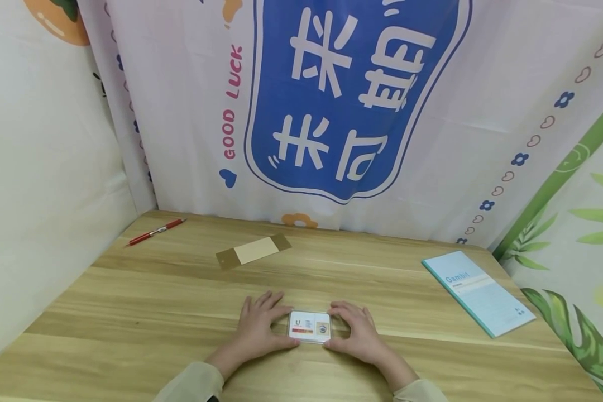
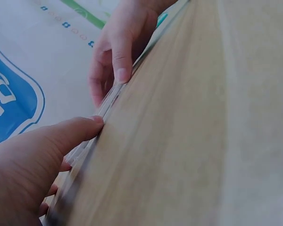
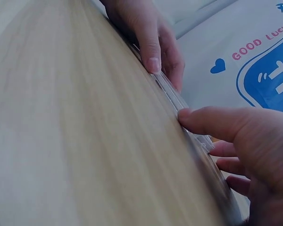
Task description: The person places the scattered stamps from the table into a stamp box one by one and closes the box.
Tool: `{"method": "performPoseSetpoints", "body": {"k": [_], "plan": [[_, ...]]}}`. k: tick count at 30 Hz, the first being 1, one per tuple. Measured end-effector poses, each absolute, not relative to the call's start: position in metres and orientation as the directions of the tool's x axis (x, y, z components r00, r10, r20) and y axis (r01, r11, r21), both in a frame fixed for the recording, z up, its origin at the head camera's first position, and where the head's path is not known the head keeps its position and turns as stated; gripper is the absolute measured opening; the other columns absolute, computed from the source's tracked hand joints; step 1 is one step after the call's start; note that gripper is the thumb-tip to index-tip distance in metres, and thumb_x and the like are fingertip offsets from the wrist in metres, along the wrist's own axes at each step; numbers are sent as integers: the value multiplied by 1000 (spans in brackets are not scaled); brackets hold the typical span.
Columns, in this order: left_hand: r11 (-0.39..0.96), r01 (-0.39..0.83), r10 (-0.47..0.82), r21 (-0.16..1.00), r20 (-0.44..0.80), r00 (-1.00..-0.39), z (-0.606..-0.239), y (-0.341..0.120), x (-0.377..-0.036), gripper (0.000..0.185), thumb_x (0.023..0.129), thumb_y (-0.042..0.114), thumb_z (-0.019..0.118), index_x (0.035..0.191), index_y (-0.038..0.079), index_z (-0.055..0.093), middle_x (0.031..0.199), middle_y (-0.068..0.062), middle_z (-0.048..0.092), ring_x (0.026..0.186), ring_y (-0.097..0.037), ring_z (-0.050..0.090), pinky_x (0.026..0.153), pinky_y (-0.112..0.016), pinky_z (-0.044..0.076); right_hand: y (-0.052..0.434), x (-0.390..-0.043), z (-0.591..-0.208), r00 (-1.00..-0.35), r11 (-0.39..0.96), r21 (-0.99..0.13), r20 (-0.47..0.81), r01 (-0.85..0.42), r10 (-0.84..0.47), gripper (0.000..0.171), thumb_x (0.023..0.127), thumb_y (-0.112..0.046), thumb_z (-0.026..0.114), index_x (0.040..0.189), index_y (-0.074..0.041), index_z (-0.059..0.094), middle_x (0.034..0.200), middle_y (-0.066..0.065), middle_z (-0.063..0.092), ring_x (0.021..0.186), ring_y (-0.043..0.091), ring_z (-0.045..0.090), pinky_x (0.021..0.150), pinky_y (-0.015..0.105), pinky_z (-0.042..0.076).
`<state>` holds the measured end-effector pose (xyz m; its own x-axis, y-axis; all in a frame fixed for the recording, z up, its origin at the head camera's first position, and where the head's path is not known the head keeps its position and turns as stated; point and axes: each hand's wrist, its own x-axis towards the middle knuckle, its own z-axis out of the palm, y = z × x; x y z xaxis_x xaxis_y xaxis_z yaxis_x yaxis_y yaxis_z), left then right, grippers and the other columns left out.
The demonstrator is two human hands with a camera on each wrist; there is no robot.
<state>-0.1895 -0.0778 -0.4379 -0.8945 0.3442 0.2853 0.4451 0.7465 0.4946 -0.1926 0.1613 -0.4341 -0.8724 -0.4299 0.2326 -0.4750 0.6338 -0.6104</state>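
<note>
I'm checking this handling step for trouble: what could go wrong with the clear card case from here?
1. The case lies flat on the table, held only at its thin edges by the left hand and right hand; fingertips might slip off.
2. Uneven pressure may skid it across the smooth wood.
3. It lies near the front edge, so a pull could drop it.

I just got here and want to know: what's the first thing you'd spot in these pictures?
The big blue sign with white characters on the back curtain grabs the eye first. Below it, both hands, left hand and right hand, pinch a small clear card case lying on the wooden table.
</note>
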Motion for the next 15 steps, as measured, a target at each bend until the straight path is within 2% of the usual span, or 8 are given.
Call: {"method": "performPoseSetpoints", "body": {"k": [5, 15], "plan": [[755, 447, 351, 481, 280, -894, -436, -77, -188, 62, 61, 59, 64, 107, 18, 58, 130, -12, 38, 120, -37, 25, 92, -61, 4, 162, -193, -434, -871, 655, -586, 216, -477, -441, 56, 64, -36, 72, 110, -11, 53, 125, 7, 44, 117, 29, 31, 92, 60, 2], [770, 462, 385, 439, 258, -886, -437, -79, -189, 67, 63, 63, 59, 113, 19, 54, 132, -13, 35, 121, -36, 22, 92, -61, 3, 164, -192, -434, -857, 647, -581, 199, -494, -475, 60, 66, -38, 70, 115, -9, 49, 128, 9, 40, 119, 30, 27, 93, 59, 1]]}}
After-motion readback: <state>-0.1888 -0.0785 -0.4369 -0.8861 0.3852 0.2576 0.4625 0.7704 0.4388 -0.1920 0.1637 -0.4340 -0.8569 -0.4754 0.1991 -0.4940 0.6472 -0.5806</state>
